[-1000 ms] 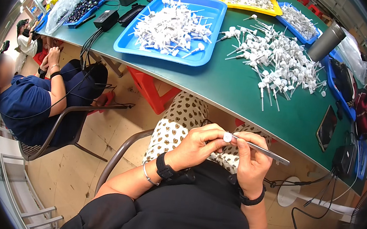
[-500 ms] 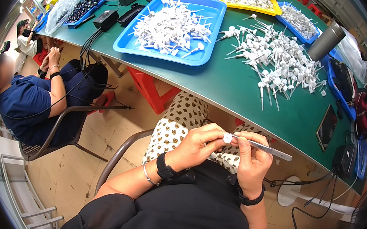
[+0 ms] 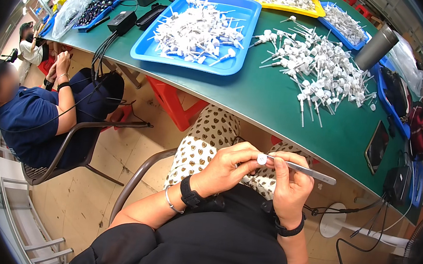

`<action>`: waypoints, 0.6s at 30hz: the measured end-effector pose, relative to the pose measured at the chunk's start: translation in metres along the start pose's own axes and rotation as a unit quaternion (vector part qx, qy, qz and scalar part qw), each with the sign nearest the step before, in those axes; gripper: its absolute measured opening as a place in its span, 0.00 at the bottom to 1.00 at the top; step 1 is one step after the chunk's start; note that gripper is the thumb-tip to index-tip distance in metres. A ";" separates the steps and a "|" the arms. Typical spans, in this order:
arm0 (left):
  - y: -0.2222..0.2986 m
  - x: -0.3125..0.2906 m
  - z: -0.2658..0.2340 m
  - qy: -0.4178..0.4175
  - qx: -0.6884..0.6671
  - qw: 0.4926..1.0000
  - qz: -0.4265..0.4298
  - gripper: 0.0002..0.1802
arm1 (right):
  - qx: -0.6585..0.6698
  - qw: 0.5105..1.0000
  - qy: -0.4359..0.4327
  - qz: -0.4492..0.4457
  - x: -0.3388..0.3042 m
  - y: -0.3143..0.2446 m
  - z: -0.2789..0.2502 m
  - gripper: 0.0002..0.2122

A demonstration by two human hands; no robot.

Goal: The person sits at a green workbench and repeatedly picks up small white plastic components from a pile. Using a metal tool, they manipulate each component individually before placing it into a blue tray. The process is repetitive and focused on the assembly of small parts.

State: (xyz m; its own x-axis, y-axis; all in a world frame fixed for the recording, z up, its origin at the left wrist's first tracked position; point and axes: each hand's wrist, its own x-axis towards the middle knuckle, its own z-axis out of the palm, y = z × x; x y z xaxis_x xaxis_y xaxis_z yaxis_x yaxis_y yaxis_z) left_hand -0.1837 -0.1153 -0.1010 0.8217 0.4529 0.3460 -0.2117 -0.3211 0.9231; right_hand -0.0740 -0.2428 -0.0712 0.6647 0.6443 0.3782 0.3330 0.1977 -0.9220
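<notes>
My left hand point(image 3: 228, 167) pinches a small white cap point(image 3: 262, 159) over my lap, just short of the green table point(image 3: 256, 93) edge. My right hand point(image 3: 292, 183) grips metal tweezers point(image 3: 303, 170), tip at the cap. Looks like seating or picking something in the cap; next move needs a steady, fine tip. On the table: loose white pump parts point(image 3: 324, 71), a blue tray point(image 3: 150, 50) of them left of that pile, yellow trays point(image 3: 284, 9) beyond, a grey cylinder point(image 3: 376, 47) to the right. No labels readable.
</notes>
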 end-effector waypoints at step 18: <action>-0.004 -0.003 0.003 0.021 -0.022 0.999 -0.022 0.09 | 0.022 1.000 0.003 0.011 0.000 -0.002 -0.002 0.03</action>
State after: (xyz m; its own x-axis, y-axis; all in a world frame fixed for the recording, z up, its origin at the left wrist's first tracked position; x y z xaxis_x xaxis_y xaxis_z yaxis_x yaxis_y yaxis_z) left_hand -0.1832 -0.1180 -0.1058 0.8082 0.5008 0.3099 -0.1988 -0.2634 0.9440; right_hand -0.0736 -0.2446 -0.0694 0.6750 0.6451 0.3581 0.2891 0.2152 -0.9328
